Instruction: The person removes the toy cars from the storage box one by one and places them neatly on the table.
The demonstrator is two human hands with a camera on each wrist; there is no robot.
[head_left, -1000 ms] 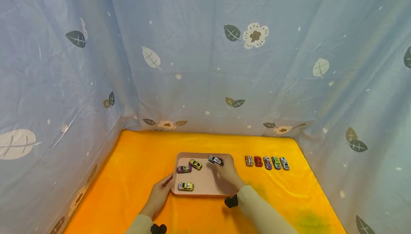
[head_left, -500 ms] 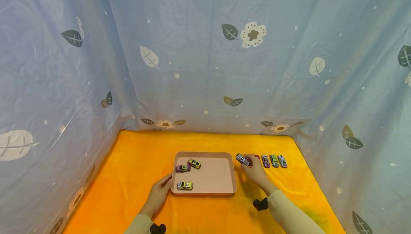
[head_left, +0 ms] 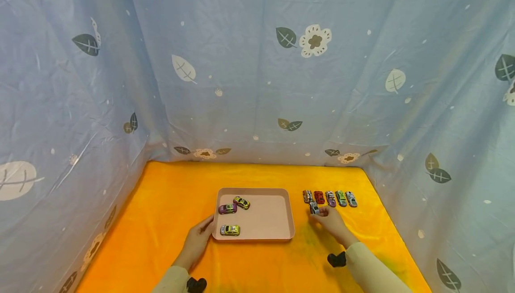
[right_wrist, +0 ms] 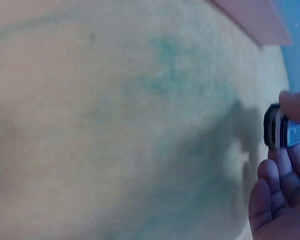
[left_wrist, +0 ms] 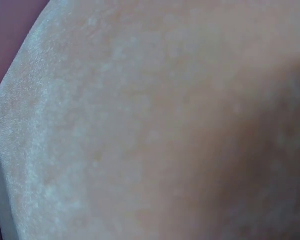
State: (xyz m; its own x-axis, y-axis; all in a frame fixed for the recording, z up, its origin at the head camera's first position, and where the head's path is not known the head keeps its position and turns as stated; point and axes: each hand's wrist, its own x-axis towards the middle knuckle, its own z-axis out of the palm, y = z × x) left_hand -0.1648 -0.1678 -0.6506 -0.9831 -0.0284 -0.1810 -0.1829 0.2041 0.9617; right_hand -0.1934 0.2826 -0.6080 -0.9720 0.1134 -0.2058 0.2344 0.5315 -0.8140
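Note:
My right hand (head_left: 333, 223) pinches a silver-grey toy car (head_left: 314, 207) between thumb and fingers. In the head view the car overlaps the near end of an orange-and-white toy car (head_left: 307, 196), the leftmost of a row. The right wrist view shows part of the held toy car (right_wrist: 276, 126), close over the cloth. My left hand (head_left: 198, 239) lies against the left wall of a pink tray (head_left: 261, 239), fingers reaching along its outside. Inside the tray are a purple toy car (head_left: 227, 208), a yellow-and-black toy car (head_left: 241, 202) and a yellow-and-silver toy car (head_left: 230, 230).
The row continues rightward with a red toy car (head_left: 319, 197), a purple-and-white toy car (head_left: 330, 198), a green toy car (head_left: 340, 198) and a white toy car (head_left: 351, 199). An orange cloth (head_left: 249, 266) covers the table. A blue patterned curtain (head_left: 237, 110) encloses it.
My right hand has carried the silver-grey toy car out from over the tray, rightward and then nearer, to the left end of the row. The left hand stays at the tray.

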